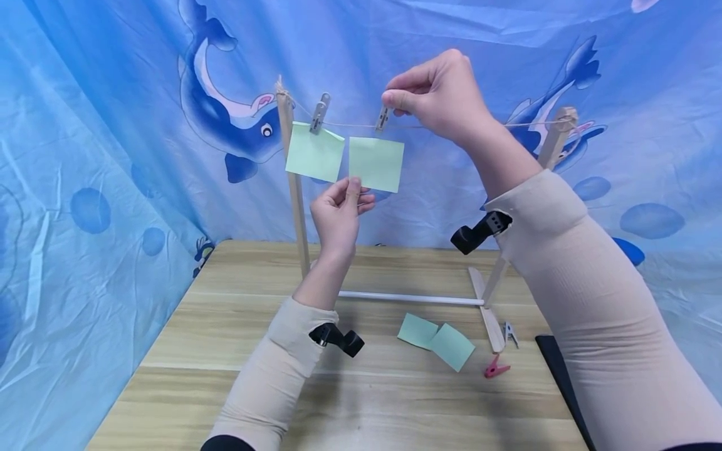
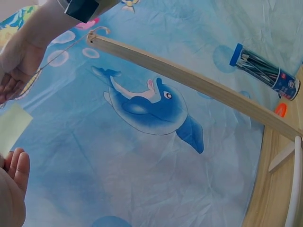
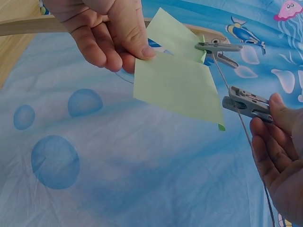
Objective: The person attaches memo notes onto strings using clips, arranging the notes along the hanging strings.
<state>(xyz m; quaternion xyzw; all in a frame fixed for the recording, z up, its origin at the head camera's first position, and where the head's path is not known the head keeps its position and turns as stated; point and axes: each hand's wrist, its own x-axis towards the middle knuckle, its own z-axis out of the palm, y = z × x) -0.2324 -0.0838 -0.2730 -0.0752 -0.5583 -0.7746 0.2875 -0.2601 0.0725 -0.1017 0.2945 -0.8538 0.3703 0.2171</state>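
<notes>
A green paper sheet [image 1: 376, 164] is pinched at its lower left edge by my left hand [image 1: 341, 213], thumb in front. Above it, my right hand [image 1: 442, 94] pinches a grey clothespin [image 1: 383, 118] by its handle end, right at the string [image 3: 246, 127]. In the right wrist view a small gap separates the clothespin's jaws from the paper's curled upper edge. Just left hangs another green paper [image 1: 314, 151], clipped to the string by a second grey clothespin [image 1: 319, 113].
Wooden posts [image 1: 296, 194] hold the string, with a white rod [image 1: 412, 298] low between them. On the table [image 1: 225, 351] lie two green papers [image 1: 453, 346], a red clothespin [image 1: 496, 367], a grey-blue clothespin [image 1: 510, 334] and a black bar [image 1: 564, 388]. A pencil-filled jar [image 2: 265, 71] stands behind.
</notes>
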